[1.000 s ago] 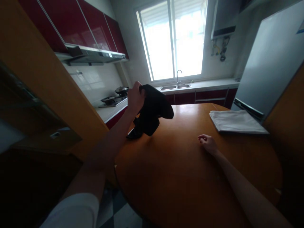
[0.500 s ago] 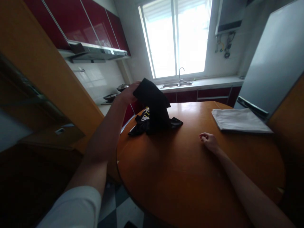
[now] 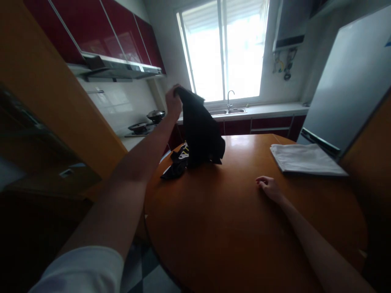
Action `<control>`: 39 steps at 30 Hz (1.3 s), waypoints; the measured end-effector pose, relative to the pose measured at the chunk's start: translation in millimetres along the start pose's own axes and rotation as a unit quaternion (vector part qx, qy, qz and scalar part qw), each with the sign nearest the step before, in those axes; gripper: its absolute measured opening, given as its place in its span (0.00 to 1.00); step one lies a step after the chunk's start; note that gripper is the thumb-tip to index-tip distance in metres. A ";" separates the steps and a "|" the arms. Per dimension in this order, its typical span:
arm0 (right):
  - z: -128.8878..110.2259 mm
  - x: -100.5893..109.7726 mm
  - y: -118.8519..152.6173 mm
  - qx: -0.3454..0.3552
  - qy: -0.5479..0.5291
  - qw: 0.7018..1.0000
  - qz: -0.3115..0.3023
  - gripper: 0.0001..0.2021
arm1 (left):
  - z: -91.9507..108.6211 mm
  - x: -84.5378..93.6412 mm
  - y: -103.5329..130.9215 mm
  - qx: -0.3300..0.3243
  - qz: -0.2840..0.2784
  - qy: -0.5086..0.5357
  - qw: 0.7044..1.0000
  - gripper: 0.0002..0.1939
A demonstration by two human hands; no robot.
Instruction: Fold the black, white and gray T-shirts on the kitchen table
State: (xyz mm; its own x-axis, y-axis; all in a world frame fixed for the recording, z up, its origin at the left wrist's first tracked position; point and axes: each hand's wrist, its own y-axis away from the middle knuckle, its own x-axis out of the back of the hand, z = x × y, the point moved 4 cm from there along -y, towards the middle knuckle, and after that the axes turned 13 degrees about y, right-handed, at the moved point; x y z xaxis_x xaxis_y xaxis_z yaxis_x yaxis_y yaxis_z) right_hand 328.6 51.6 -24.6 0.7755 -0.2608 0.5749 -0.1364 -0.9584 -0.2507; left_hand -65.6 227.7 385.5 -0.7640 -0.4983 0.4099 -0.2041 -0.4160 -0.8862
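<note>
My left hand (image 3: 173,99) is closed on the upper edge of a black cloth (image 3: 201,130), raised above the far left part of the round wooden table (image 3: 232,228). The cloth hangs down from it, with its lower part at the tabletop. Beside its lower left lies a dark bunched part with white and yellow print (image 3: 183,152); whether it is the same piece I cannot tell. My right hand (image 3: 269,188) rests on the table right of centre, fingers curled in, with nothing visible in them.
A folded white cloth (image 3: 305,158) lies at the table's right. Beyond the table are a counter with a sink (image 3: 235,110) and a stove with pans (image 3: 139,127). A grey fridge (image 3: 351,81) stands at the right, a wooden frame (image 3: 70,97) at the left.
My left hand has risen and lifted the black cloth higher, so that more of it hangs. The cloth's right end has come off the spot where it lay spread. My right hand has stayed in place.
</note>
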 end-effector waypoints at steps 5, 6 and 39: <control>1.9 -0.8 -0.5 0.001 0.010 1.000 -0.006 0.14 | -20.0 39.5 -24.6 0.028 0.120 0.030 0.992 0.27; 1.9 -0.9 -0.4 0.001 0.011 1.000 -0.008 0.14 | -25.1 46.4 -16.9 0.032 0.126 0.032 0.991 0.26; -15.5 0.7 -0.8 -0.010 0.063 0.997 0.043 0.11 | -68.8 -103.5 349.8 0.302 -0.297 -0.092 0.901 0.25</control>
State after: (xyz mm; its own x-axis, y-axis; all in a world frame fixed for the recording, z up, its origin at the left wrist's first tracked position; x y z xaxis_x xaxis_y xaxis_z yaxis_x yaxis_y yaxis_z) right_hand 319.7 50.4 -11.9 0.6767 -0.3535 0.6458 -0.2123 -0.9336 -0.2887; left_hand -100.1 186.1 18.2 -0.5038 -0.1449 0.8516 -0.1321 -0.9613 -0.2417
